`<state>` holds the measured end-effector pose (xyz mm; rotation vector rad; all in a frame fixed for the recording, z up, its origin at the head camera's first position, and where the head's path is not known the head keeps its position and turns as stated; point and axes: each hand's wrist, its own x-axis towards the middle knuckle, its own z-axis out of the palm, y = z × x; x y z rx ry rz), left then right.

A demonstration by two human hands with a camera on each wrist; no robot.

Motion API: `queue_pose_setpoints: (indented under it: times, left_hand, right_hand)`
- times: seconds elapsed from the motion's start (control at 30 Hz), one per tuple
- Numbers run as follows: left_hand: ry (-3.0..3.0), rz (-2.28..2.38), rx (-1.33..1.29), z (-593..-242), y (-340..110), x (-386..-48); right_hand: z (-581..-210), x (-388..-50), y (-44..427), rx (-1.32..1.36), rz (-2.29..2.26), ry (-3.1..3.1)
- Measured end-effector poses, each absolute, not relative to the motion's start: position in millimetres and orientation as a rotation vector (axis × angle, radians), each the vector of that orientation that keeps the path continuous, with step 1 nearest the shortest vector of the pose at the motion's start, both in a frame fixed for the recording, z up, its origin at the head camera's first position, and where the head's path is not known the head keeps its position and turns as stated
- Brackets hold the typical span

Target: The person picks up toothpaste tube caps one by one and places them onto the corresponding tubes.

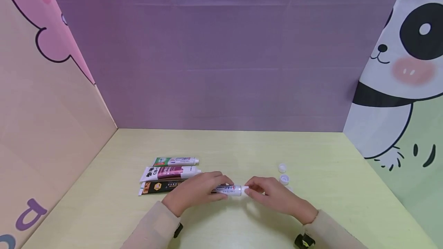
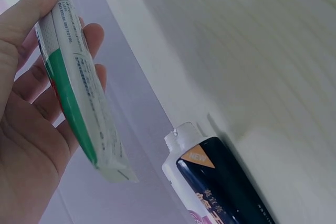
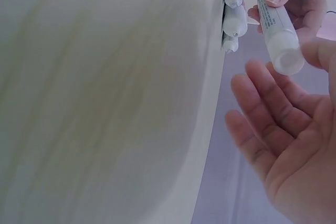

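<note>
Legibly “NEW”-labelled tube near held tube

Held tube partly hidden in head view, panda cut off

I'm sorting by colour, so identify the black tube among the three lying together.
The black tube is frontmost, partly hidden by the left hand; the purple-labelled tube and green-labelled tube lie beyond.

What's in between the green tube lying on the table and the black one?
In the head view, the purple-and-white tube lies between the green tube and the black tube.
</note>
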<state>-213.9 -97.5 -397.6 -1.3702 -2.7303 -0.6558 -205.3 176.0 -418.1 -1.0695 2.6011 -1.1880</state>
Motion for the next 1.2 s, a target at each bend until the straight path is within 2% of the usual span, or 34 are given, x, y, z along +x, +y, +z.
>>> queue_pose_setpoints:
  times: [0.67,1.03,1.2]
  left_hand:
    - [-2.708,-0.626,-1.374,-393,-96,-212]
    - [-2.716,-0.633,-1.369,-393,-97,-214]
    - [-2.707,-0.634,-1.372,-393,-96,-214]
  right_hand:
    - [-417,-207,176,-0.864,-1.051,2.653]
    - [-415,-201,176,-0.986,-1.175,2.693]
    - [-418,-198,173,-1.132,-1.208,2.732]
